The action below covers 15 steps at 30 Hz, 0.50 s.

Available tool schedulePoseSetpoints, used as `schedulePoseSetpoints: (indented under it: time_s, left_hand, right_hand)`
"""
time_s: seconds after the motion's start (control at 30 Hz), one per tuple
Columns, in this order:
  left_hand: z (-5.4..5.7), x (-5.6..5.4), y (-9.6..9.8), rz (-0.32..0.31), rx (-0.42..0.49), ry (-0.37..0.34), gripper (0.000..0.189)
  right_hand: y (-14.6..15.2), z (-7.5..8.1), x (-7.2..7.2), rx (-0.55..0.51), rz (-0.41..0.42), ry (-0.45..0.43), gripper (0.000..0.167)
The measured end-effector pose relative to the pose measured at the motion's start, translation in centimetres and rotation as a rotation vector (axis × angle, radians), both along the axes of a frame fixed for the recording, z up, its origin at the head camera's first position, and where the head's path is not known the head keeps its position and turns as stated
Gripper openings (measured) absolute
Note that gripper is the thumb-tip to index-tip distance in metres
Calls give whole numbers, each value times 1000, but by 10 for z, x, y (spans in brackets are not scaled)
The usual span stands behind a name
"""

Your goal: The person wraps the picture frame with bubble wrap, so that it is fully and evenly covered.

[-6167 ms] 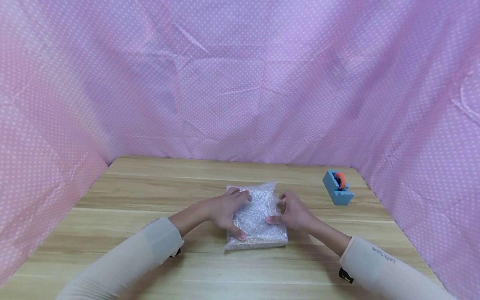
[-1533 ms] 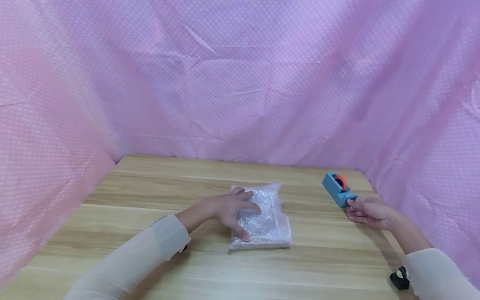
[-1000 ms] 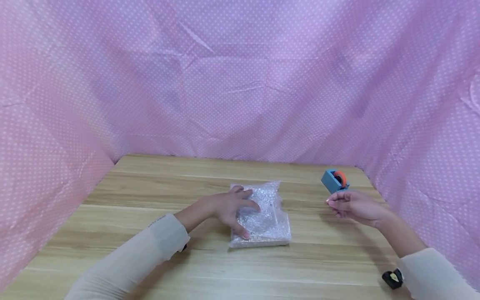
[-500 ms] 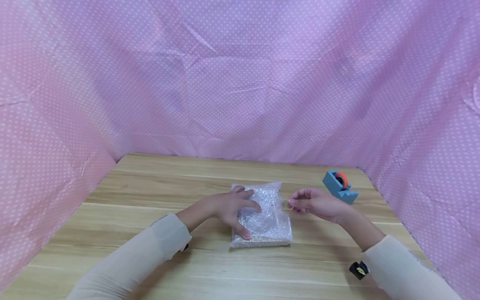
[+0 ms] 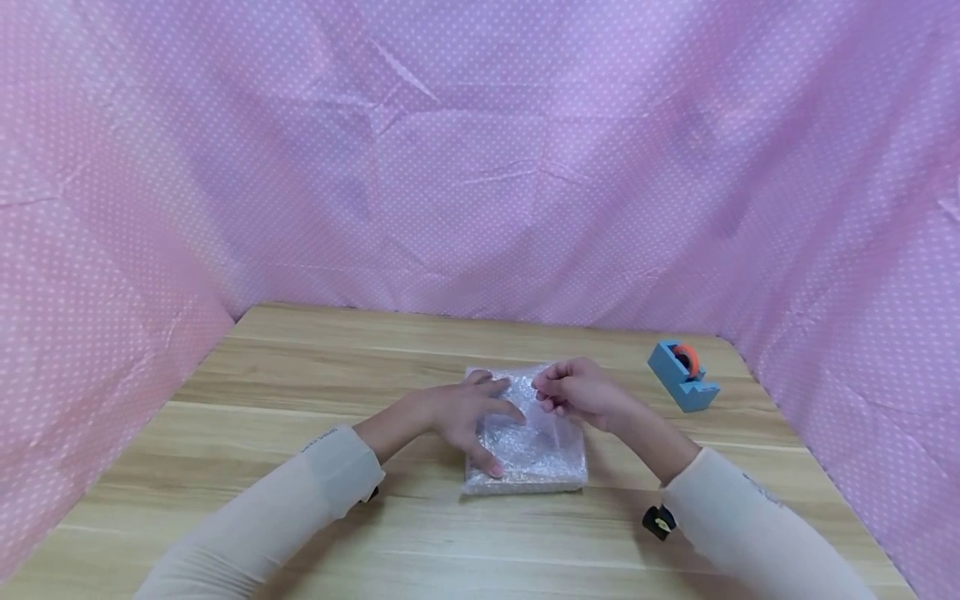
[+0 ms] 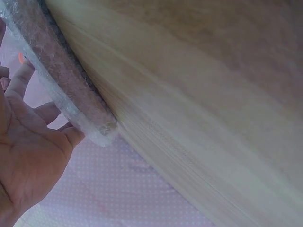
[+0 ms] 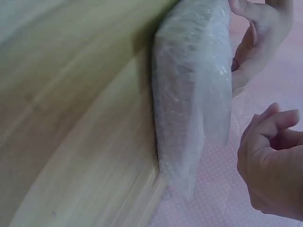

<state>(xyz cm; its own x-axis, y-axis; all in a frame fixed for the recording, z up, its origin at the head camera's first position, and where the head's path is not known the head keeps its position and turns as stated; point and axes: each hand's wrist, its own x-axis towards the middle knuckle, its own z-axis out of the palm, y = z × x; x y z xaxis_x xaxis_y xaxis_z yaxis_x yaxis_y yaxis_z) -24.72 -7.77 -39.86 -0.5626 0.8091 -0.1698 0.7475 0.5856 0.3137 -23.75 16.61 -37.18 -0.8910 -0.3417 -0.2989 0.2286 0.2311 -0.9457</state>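
From the head camera I see the flat, rectangular bundle in clear bubble wrap (image 5: 536, 460) on the light wood-grain surface (image 5: 315, 379), its longer axis, as I judge it through the foreshortening, running away from me toward the pink polka-dot drape (image 5: 480, 183). My left hand (image 5: 459, 414) lies over its left part with fingers spread and thumb toward the near edge, so that grip is released and merely rests on the wrap. My right hand (image 5: 588, 397) is over the far right part, the bundle reaching leftward and nearer to me from its fingertips. That right grip has its fingers bent in, thumb close to forefinger, and I cannot tell whether anything thin sits between them. The blue tape dispenser with an orange roll (image 5: 681, 379) stands off to the right, well apart. The left wrist camera gives me the left fingers reaching over the bundle's wrapped edge. The right wrist camera settles the relation I steer by: the left hand is nearer, touching, whereas the right hangs above the wrap with a gap between.
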Motion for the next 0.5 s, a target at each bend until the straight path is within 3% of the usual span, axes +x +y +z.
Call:
schedulePoseSetpoints:
  time_s: [0.27,0.5]
  left_hand:
    - [-3,-1,0,2,-11,16,86]
    - [-3,-2,-1,8,-19,14,88]
  right_hand:
    - [2,-16,-10,61,67,-84,16]
    - [6,-26,-15,117,108,-92,15]
